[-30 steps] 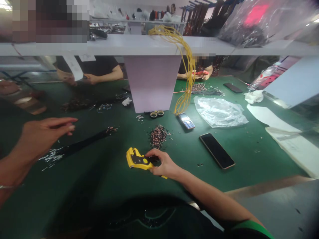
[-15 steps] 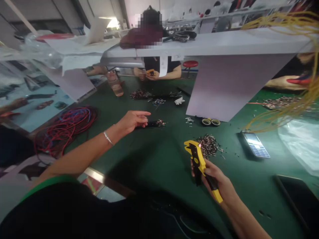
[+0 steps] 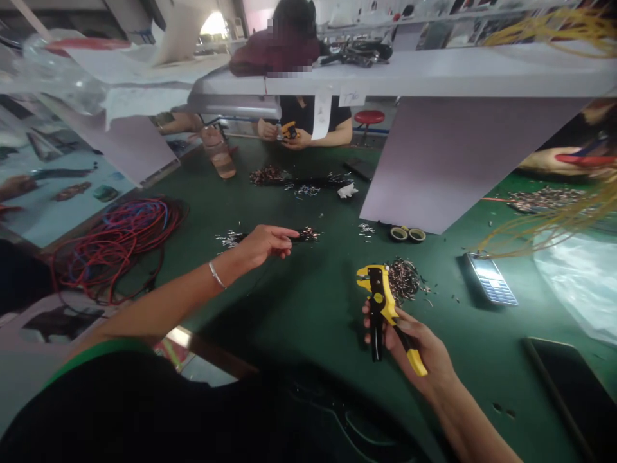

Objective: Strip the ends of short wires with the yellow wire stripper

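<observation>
My right hand [image 3: 427, 347] is wrapped around the handles of a yellow and black wire stripper [image 3: 378, 296], its jaws pointing up and left. Beyond the tool lies a pile of short dark wire scraps [image 3: 405, 280]. My left hand [image 3: 270, 244], a bracelet on its wrist, is closed in a loose pinch with the index finger stretched to the right. A thin black wire [image 3: 260, 278] trails down from it, faint against the table. Just behind that hand lies a bundle of black wires [image 3: 308, 235] with bare ends; the hand covers its middle.
A coil of red and blue wires [image 3: 120, 244] lies left. On the green table [image 3: 313, 308] are two tape rolls [image 3: 407, 235], a keypad phone [image 3: 490, 278], a dark smartphone [image 3: 573, 386] and a bottle [image 3: 218, 153]. A white divider [image 3: 463, 154] stands behind. Co-workers sit opposite and at both sides.
My left hand has moved slightly right and down, uncovering the left ends of the black bundle. The wire stripper has turned more upright in my right hand. The view has shifted a little.
</observation>
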`<move>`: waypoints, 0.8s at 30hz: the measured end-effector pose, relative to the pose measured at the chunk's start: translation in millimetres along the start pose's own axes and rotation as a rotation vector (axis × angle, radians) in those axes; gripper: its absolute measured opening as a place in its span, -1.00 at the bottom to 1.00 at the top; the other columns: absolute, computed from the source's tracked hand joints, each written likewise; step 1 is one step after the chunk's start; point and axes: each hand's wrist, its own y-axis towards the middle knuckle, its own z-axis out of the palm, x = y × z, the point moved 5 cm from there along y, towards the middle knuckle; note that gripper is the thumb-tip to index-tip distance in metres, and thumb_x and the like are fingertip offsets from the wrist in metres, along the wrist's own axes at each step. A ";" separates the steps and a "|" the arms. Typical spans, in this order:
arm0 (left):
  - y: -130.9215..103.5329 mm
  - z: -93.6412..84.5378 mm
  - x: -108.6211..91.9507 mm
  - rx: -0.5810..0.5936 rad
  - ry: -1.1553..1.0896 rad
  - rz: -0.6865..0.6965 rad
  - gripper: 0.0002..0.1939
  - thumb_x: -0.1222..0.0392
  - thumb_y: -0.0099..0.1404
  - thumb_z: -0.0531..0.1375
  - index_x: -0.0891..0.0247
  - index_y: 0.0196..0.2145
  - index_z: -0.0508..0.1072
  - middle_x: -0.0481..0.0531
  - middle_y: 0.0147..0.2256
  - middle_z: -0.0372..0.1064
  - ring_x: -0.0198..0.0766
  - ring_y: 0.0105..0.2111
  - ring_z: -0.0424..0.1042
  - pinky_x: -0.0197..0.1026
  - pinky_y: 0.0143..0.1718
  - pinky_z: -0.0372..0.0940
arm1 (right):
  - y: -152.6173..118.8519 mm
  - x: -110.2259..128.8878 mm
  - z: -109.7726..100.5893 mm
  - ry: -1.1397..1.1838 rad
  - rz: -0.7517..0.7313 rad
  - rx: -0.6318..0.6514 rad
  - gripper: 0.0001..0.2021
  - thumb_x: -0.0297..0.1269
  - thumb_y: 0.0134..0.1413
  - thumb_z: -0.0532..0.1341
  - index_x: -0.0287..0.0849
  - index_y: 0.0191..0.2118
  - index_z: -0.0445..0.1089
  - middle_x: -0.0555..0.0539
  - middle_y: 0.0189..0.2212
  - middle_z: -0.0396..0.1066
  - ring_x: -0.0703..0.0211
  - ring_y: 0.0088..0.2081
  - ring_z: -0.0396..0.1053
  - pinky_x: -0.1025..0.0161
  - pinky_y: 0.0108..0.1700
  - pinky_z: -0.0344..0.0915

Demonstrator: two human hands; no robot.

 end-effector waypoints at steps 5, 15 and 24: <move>-25.2 64.1 13.0 0.228 0.173 0.106 -0.72 0.36 0.03 0.25 0.30 -0.26 0.64 0.00 -0.49 0.42 -0.40 -0.53 0.36 -0.34 -0.56 0.24 | -1.5 8.8 -2.6 -0.038 -0.081 -0.017 -0.60 -0.30 -0.16 0.24 -0.19 -0.10 0.51 -0.27 -0.05 0.50 -0.11 -0.21 0.43 -0.08 -0.15 0.41; -38.2 137.8 29.0 0.462 0.569 0.389 -0.72 0.42 0.11 0.25 0.25 -0.22 0.65 0.00 -0.42 0.46 -0.40 -0.46 0.37 -0.36 -0.38 0.27 | -0.8 22.6 -1.5 0.004 -0.137 0.012 -0.58 -0.41 -0.25 0.21 -0.12 -0.13 0.49 -0.17 -0.25 0.47 -0.07 -0.26 0.41 -0.07 -0.18 0.39; -32.8 152.3 24.3 0.603 0.537 0.437 -0.85 0.26 0.15 0.30 0.20 -0.30 0.66 0.03 -0.37 0.58 -0.34 -0.42 0.47 -0.32 -0.33 0.32 | 1.9 31.6 0.4 0.001 -0.132 0.017 -0.50 -0.40 -0.32 0.18 -0.17 -0.09 0.43 -0.17 -0.28 0.48 -0.12 -0.21 0.44 -0.11 -0.10 0.38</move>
